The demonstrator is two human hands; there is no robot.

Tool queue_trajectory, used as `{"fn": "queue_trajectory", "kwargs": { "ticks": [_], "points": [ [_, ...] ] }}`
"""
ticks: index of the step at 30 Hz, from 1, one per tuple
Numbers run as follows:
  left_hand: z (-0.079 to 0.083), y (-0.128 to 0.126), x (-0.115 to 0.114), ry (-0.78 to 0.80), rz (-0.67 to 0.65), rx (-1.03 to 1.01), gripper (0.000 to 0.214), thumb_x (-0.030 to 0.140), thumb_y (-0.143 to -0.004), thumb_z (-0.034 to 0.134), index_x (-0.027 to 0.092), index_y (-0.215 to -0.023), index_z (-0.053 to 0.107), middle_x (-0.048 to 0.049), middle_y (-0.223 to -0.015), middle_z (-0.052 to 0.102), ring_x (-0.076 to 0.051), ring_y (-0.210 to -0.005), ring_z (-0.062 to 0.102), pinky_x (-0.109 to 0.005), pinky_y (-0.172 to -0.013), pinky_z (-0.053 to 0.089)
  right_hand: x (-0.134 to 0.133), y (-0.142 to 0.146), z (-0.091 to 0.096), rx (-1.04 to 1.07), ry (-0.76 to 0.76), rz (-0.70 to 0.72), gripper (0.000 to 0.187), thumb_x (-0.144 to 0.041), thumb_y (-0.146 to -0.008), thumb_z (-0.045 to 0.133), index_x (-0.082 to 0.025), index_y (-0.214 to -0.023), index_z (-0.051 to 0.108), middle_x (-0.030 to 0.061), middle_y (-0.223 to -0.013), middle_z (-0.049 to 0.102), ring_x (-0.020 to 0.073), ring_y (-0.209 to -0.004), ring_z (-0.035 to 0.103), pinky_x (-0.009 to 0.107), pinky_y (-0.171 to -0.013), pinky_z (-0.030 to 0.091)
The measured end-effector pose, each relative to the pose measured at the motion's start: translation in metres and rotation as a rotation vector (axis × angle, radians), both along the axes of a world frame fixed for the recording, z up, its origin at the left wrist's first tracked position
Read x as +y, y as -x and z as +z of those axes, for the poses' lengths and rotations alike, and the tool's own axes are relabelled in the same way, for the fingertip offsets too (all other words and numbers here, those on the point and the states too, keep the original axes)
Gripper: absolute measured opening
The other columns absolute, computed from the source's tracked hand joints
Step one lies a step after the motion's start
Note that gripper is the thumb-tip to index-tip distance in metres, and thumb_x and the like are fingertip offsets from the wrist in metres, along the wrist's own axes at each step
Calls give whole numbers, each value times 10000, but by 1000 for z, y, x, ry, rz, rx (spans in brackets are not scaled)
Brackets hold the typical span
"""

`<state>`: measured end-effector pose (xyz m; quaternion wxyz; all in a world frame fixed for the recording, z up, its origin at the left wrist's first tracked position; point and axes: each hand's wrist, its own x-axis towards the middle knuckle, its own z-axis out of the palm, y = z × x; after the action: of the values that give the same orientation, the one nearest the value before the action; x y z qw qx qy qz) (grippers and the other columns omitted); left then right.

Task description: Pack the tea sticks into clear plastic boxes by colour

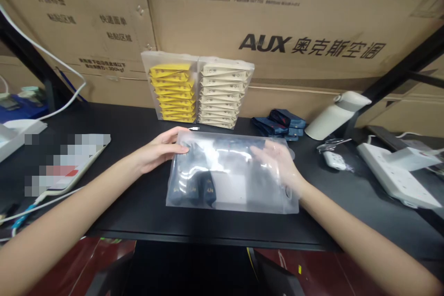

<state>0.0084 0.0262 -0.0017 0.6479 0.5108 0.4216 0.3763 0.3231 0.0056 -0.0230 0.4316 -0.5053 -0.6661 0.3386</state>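
Note:
A clear plastic pouch (236, 194) lies flat on the black table (138, 208), holding several dark blue folded items at its left side. My left hand (161, 150) grips the pouch's upper left edge, thumb on top. My right hand (277, 162) is pushed inside the pouch through its right opening, fingers stretched out and seen through the film. A few loose dark blue items (279, 122) lie just behind the pouch.
Two filled pouches, one of yellow items (172, 92) and one of cream items (222, 95), lean against cardboard boxes at the back. A white bottle (335, 113), a power strip (398, 175) and a small remote (333, 159) lie to the right. Cables and a device (65, 166) lie left.

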Motion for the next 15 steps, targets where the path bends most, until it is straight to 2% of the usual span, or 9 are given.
{"fn": "queue_trajectory", "kwargs": {
  "ticks": [3, 5, 7, 9, 11, 13, 15],
  "points": [
    [-2, -2, 0, 4, -4, -7, 432, 231, -622, 836, 260, -1027, 687, 8, -962, 699, -166, -872, 659, -244, -758, 520, -13, 9, 8, -88, -22, 132, 219, -404, -786, 724, -190, -775, 682, 43, -815, 725, 221, -780, 705, 353, -717, 573],
    [-2, -4, 0, 6, -10, -1, 421, 238, -616, 839, 241, -1010, 690, -3, -957, 704, -173, -861, 665, -256, -759, 525, -21, 14, 11, -74, -31, 321, 163, -342, -768, 749, -195, -774, 678, 65, -998, 740, 236, -946, 704, 390, -862, 561],
    [-2, -5, 0, 0, -12, 2, 404, 245, -610, 841, 222, -985, 693, -12, -946, 708, -181, -856, 670, -268, -766, 528, -26, 17, 12, -80, -43, 511, 195, -308, -716, 800, -197, -835, 692, 79, -1175, 700, 237, -1053, 676, 397, -942, 535],
    [-1, -6, 0, -5, -14, 10, 397, 249, -606, 842, 208, -971, 692, -19, -940, 710, -189, -859, 674, -278, -772, 530, -28, 19, 11, -117, 5, 677, 422, -303, -668, 840, -223, -1059, 702, 92, -1350, 605, 211, -1024, 681, 359, -902, 560],
    [-1, -7, -1, 6, -21, 20, 400, 250, -605, 842, 203, -972, 690, -25, -944, 712, -194, -862, 677, -284, -779, 530, -29, 20, 8, -119, 73, 789, 652, -303, -668, 845, -277, -1279, 618, 106, -1513, 439, 162, -932, 696, 300, -811, 590],
    [-1, -7, -2, 16, -30, 19, 402, 251, -611, 840, 205, -981, 690, -28, -957, 715, -193, -864, 678, -281, -783, 529, -30, 20, 6, -101, 90, 826, 676, -289, -707, 820, -314, -1337, 576, 101, -1596, 287, 132, -910, 695, 271, -796, 592],
    [0, -8, -4, 2, -34, 12, 394, 254, -621, 835, 211, -986, 691, -28, -963, 715, -193, -871, 677, -274, -783, 527, -31, 21, 6, -99, 83, 823, 627, -277, -735, 802, -325, -1324, 592, 86, -1613, 244, 132, -945, 693, 270, -832, 586]
  ]
}}
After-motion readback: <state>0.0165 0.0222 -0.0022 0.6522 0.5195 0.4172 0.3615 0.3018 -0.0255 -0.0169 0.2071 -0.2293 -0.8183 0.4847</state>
